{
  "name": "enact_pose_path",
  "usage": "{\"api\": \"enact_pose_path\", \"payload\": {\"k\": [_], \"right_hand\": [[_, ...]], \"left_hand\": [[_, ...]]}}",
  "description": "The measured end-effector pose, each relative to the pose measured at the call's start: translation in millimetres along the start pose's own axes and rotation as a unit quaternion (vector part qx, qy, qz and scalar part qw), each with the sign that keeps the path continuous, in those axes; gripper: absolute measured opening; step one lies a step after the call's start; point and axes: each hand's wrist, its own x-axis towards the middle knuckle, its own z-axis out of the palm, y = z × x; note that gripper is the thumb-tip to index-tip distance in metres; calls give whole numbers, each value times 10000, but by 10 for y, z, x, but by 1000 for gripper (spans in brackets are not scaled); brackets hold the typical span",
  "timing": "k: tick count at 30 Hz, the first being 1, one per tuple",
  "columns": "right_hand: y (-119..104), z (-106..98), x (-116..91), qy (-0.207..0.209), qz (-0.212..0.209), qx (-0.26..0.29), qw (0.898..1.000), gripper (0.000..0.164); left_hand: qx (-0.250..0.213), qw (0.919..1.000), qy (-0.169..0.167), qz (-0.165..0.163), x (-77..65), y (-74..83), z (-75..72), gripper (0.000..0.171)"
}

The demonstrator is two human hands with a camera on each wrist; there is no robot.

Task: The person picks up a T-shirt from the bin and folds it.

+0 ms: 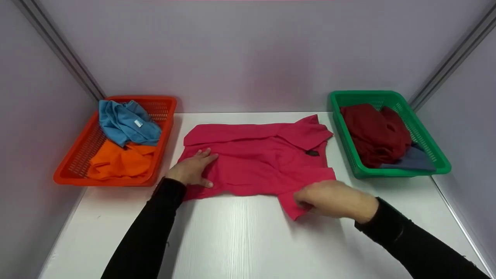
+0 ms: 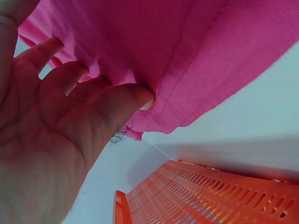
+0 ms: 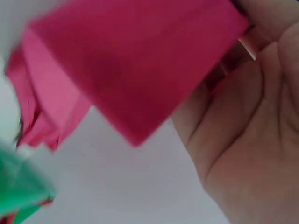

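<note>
A pinkish-red T-shirt [image 1: 248,162] lies flat on the white table, its neck with a dark label toward the right and its far side folded inward along the length. My left hand [image 1: 195,168] rests on the hem end with fingers spread; the left wrist view shows its fingertips against the stitched hem [image 2: 177,93]. With curled fingers, my right hand [image 1: 335,199] grips the near sleeve [image 1: 292,205] at its edge. In the right wrist view the sleeve's corner [image 3: 135,116] hangs beside the palm, and part of the fingers is hidden behind the cloth.
An orange-red basket [image 1: 166,128] on the left holds a blue garment [image 1: 130,122] and an orange garment [image 1: 122,162]. On the right, a green basket [image 1: 430,143] holds a dark red garment [image 1: 376,133] and a grey-blue one [image 1: 410,159]. Pale walls enclose the table.
</note>
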Motion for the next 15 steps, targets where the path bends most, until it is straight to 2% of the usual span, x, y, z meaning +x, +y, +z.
{"api": "enact_pose_path", "payload": {"k": [3,6,8,10,15], "right_hand": [[-170,161,9,-516,-53,135,9986,30],[-266,251,22,-1240,244,443,9910,20],[-272,262,49,-1519,478,711,9847,17],[-221,241,96,-1434,540,876,9843,20],[47,153,307,-172,467,753,9959,19]], "left_hand": [[12,10000,-17,-19,-4,3,-3,101],[2,10000,-32,-8,-8,5,-4,100],[-15,10000,-35,6,-5,4,-3,100],[-11,10000,-24,34,-3,1,-1,100],[-5,10000,-30,54,8,-1,2,100]]}}
